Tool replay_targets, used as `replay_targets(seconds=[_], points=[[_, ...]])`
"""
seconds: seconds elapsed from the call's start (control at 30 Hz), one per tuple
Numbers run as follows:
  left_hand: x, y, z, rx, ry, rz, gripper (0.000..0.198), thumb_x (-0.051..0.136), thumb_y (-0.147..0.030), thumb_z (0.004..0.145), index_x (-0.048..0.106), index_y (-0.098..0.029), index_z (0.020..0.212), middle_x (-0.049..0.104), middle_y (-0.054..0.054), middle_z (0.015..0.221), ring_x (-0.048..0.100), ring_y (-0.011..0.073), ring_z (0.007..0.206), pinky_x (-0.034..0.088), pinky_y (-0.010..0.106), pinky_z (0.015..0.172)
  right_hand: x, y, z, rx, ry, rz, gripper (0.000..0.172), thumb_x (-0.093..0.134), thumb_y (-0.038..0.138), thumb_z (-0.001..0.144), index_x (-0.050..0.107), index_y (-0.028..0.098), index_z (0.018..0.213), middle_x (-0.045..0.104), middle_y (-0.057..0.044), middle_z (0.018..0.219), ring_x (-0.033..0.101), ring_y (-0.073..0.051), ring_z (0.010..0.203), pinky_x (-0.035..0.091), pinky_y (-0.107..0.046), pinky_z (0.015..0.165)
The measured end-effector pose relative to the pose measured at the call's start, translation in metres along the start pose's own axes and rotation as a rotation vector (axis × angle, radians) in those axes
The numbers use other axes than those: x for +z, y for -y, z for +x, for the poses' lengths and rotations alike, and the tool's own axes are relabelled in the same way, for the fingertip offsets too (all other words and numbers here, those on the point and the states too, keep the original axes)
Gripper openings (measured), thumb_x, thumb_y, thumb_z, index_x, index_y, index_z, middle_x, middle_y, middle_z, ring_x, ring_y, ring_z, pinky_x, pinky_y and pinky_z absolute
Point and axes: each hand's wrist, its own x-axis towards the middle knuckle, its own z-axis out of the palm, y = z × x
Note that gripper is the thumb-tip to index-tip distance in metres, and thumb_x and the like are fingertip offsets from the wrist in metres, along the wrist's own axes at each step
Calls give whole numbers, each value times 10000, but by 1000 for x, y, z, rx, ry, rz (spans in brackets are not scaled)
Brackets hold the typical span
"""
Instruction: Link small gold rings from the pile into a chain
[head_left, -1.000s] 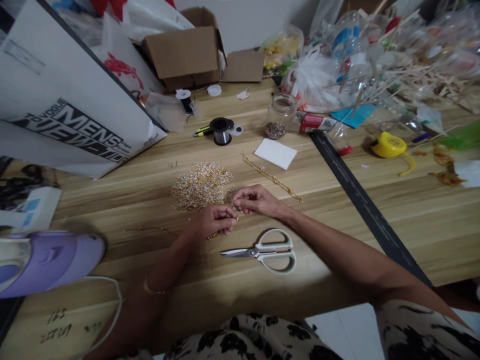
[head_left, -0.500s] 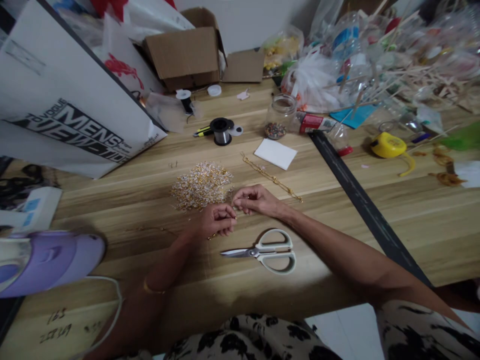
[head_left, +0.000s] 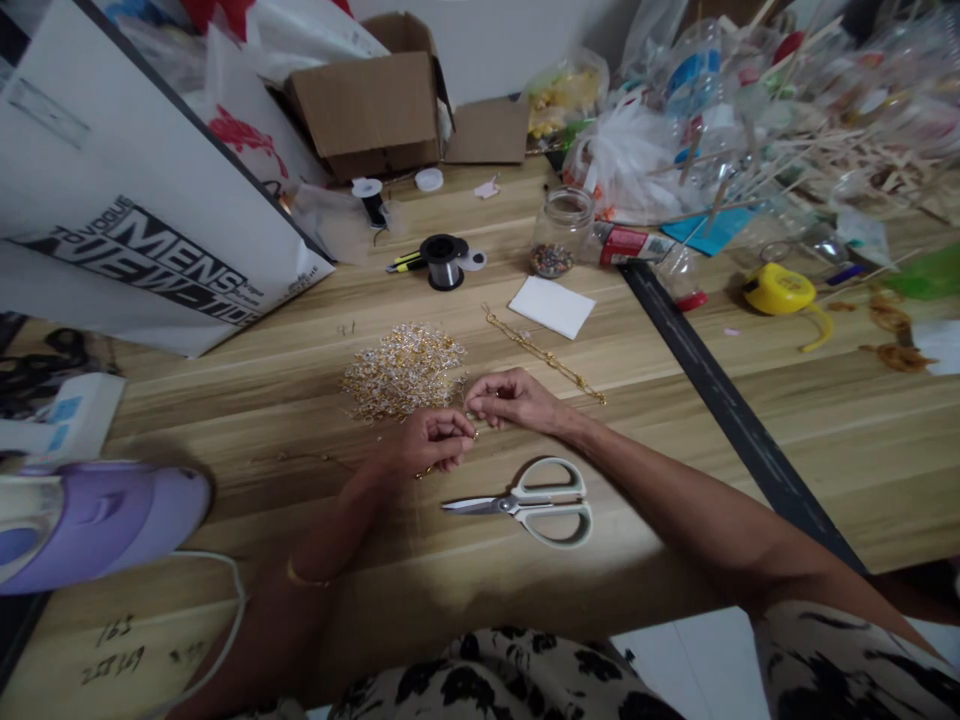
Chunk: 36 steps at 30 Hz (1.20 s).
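My left hand (head_left: pixel 433 441) and my right hand (head_left: pixel 510 399) meet fingertip to fingertip on the wooden table (head_left: pixel 825 440), both pinched shut on something small and gold that I cannot make out. Just beyond them lies a heap of small gold and silver beads (head_left: pixel 403 369). A gold chain (head_left: pixel 544 354) runs across the wood behind my right hand. White-handled scissors (head_left: pixel 529 503) lie closed near the table's front edge, just below my right wrist.
A black spool (head_left: pixel 444 262), a glass jar of coloured beads (head_left: pixel 559 233), a white pad (head_left: pixel 551 306) and a yellow tape measure (head_left: pixel 778 290) stand farther back. A large printed bag (head_left: pixel 127 230) fills the left, a cardboard box (head_left: pixel 367 105) the back, a purple appliance (head_left: pixel 97 520) the near left.
Almost nothing differs. The fingers of both hands shift slightly as they work the small piece; the hands stay in the same spot.
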Motion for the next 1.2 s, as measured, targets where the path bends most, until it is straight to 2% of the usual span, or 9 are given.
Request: replay_targets(seconds=[0.23,0.57,0.77,1.2], points=[[1,-2,-1,0,-15,-10,279,677,-352,660,579,-123,785,580,-33,516,514,68,428,410,175,440,1,1,0,4,0,4,259,589,377,812,629,123,844,511,33,576,463,-65,511,392,-178,477],[1,2,0,71,-28,63,322,566,-437,771,598,-118,738,506,-56,459,433,48,376,363,160,390,1,3,0,-9,19,0,261,577,367,820,621,110,838,513,25,599,459,-63,524,383,-172,483],[5,2,2,45,-87,69,303,618,-427,722,593,-125,732,482,-71,424,403,40,347,337,149,367,1,3,0,-7,25,-2,248,578,358,823,625,114,831,518,26,600,458,-59,518,379,-171,479],[3,7,4,53,-80,82,336,612,-376,740,675,-108,933,478,-73,406,398,39,332,327,149,369,0,2,0,-19,32,-8,253,580,358,824,628,111,834,553,19,609,477,-60,521,396,-173,490]])
